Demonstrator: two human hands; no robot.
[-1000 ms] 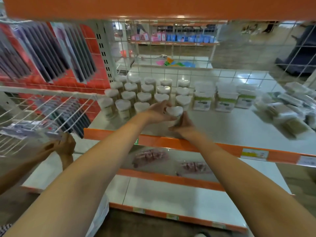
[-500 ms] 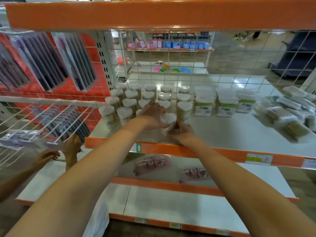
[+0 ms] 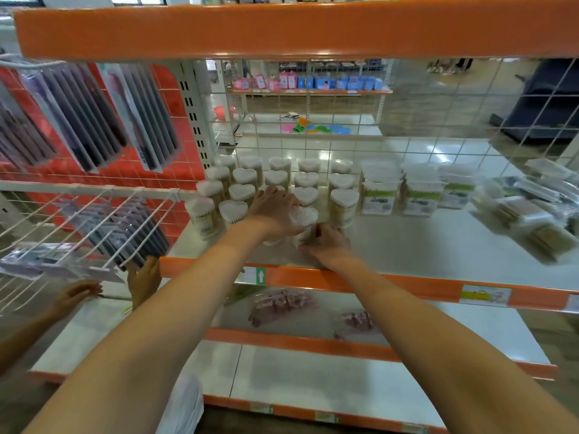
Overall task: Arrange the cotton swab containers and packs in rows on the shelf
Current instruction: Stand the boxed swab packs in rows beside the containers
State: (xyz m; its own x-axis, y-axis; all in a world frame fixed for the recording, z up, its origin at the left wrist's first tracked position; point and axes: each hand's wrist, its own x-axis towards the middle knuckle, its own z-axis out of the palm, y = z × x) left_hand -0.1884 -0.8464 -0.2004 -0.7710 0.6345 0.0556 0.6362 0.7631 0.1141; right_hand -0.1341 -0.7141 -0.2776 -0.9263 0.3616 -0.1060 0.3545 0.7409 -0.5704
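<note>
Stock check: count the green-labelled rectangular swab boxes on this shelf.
3 green-labelled boxes, in a row right of the heart-lidded containers: left one, middle one, right one. More may stand hidden behind them.

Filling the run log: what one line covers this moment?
left hand: grips heart-lid container | right hand: holds its base | shelf: front row unfinished

Both bare forearms reach forward and converge toward the middle. The left hand [image 3: 275, 211] lies palm down, its fingers curved over the top and left side of a heart-lidded cotton swab container [image 3: 305, 225], wrist roughly level. The right hand [image 3: 327, 245] sits just beside it, lower and nearer, knuckles up, its fingers curled against the same container's lower right side. The two hands almost touch each other.
</note>
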